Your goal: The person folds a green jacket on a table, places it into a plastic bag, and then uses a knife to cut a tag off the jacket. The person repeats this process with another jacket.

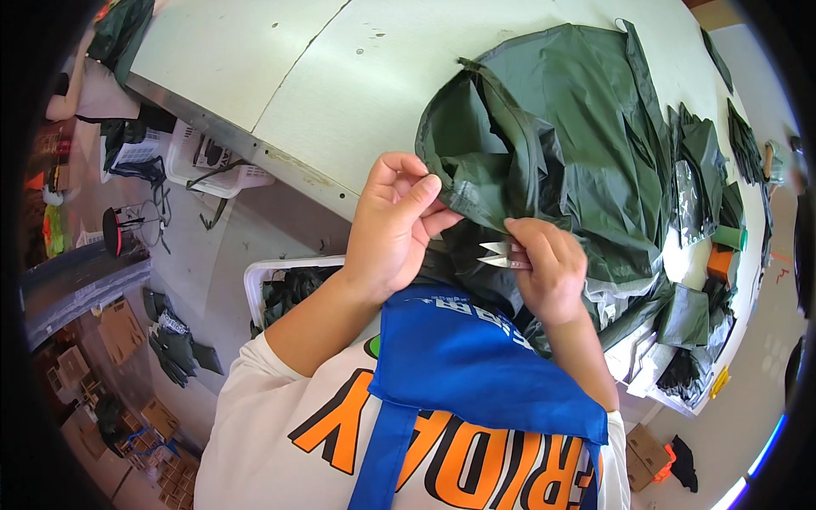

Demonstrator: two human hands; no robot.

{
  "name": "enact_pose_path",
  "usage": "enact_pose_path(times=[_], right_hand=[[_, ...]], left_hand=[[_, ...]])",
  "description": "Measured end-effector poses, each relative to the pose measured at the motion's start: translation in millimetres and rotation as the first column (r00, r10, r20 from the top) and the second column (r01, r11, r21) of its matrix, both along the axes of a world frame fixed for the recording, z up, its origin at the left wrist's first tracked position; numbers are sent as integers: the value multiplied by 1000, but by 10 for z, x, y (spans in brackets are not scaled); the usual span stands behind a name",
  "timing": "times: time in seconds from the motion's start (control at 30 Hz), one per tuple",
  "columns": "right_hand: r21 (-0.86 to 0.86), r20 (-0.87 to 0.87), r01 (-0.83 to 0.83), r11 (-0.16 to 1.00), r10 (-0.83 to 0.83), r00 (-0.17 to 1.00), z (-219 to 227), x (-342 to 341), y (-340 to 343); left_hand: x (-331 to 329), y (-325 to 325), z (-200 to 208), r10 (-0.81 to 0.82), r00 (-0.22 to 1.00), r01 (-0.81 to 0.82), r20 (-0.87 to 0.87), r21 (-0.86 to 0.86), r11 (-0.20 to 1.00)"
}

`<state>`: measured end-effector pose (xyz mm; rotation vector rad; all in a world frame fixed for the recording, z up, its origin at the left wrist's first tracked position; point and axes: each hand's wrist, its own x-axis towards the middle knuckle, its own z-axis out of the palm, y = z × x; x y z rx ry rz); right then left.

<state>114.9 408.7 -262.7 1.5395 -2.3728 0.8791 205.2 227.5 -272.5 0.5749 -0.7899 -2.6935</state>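
A large dark green coated-fabric garment piece (pixel 595 127) lies bunched over the table edge in front of me. My left hand (pixel 395 225) pinches its seamed edge between thumb and fingers, near the lower left of the piece. Close by on the right, my right hand (pixel 548 263) holds small metal thread snips (pixel 503 256), their two blades apart and pointing left. The thumb and forefinger of that hand also touch the green fabric. The snips' handles are hidden inside my palm.
The white table (pixel 340 93) has a metal-trimmed edge. Below it sits a white basket (pixel 255 280) with dark fabric. Cut green pieces (pixel 701 144) and a green thread spool (pixel 729 238) lie at the right. Another person's arm (pixel 68 98) shows at the far left.
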Motion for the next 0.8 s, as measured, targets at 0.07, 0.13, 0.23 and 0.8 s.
enact_pose_path(times=[0.07, 0.13, 0.23, 0.8], right_hand=[[-10, 344, 15, 1000, -11, 939, -37, 60, 87], [-56, 693, 109, 992, -40, 719, 85, 138, 77], [-205, 782, 256, 945, 1, 623, 117, 171, 76], [-58, 529, 34, 998, 2, 849, 478, -240, -64]], left_hand=[[19, 9, 39, -51, 998, 54, -47, 77, 996], [20, 17, 76, -54, 998, 55, -22, 24, 998], [33, 45, 142, -76, 997, 76, 10, -64, 995], [-12, 152, 100, -11, 987, -42, -158, -328, 944]])
